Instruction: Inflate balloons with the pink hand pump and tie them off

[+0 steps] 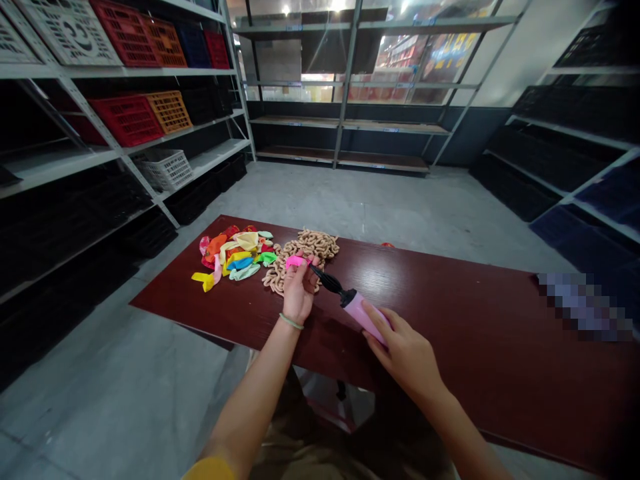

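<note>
A bright pink balloon (296, 261), small and limp, is pinched in the fingers of my left hand (299, 291). Its neck meets the black nozzle of a pink balloon pump (366, 319); whether the nozzle sits inside is too small to tell. My right hand (403, 347) is wrapped round the pump's pink barrel, which slants up to the left. Behind my left hand lies a heap of beige cord-like pieces (320, 244). Left of that heap spreads a pile of flat balloons (240, 257) in yellow, red, blue, green and cream.
The dark red table (450, 320) reaches far to the right, where a blurred purple item (583, 303) lies. Metal shelves with crates (127, 120) stand on the left, and another rack (345, 123) stands behind. Dark bins (560, 127) fill the right side.
</note>
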### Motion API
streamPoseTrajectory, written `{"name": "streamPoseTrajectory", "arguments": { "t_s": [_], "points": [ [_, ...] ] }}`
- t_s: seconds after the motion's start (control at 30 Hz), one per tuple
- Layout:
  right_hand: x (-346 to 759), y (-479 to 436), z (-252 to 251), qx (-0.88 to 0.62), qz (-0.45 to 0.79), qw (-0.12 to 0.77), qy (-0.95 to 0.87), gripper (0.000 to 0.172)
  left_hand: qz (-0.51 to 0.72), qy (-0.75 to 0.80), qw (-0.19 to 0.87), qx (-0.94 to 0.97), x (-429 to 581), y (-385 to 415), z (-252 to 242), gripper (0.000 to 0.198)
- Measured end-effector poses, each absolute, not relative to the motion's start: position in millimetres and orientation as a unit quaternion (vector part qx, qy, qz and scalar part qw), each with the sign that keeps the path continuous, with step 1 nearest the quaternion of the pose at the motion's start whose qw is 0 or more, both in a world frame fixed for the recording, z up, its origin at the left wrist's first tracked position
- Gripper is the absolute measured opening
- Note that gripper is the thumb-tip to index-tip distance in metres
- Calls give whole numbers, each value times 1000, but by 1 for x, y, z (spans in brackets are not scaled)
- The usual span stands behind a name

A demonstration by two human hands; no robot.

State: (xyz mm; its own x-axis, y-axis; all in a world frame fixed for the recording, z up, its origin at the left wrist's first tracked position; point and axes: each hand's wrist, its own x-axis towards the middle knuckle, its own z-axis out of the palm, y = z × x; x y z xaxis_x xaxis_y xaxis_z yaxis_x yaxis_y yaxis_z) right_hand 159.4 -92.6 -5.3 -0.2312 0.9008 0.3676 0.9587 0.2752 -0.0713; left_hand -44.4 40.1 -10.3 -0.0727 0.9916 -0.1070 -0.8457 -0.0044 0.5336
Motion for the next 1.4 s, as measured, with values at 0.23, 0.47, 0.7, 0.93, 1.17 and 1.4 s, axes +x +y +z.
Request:
{"name": "streamPoseTrajectory", "arguments": {
  "t_s": [0.23, 0.47, 0.7, 0.93, 1.17, 1.4],
  "points": [
    [153, -90, -6, -593, -68, 166, -785, 55, 675, 267, 658, 199, -40, 37, -7, 31],
    [126, -74, -7, -575, -46, 152, -803, 60, 674, 239, 680, 163, -35, 35, -8, 19],
    [118, -90, -13, -543, -11, 193, -817, 68, 714, 292, 627, 110, -44, 41, -7, 19],
    [153, -136, -5, -562, 22, 137, -815, 68, 730, 263, 622, 102, -52, 42, -6, 15],
    [146, -122, -8, -578, 3, 140, -804, 67, 740, 209, 632, 94, -57, 42, -5, 19],
    [111, -86, -3, -619, 33, 103, -778, 73, 708, 205, 662, 138, -50, 42, -10, 19]
  ]
}}
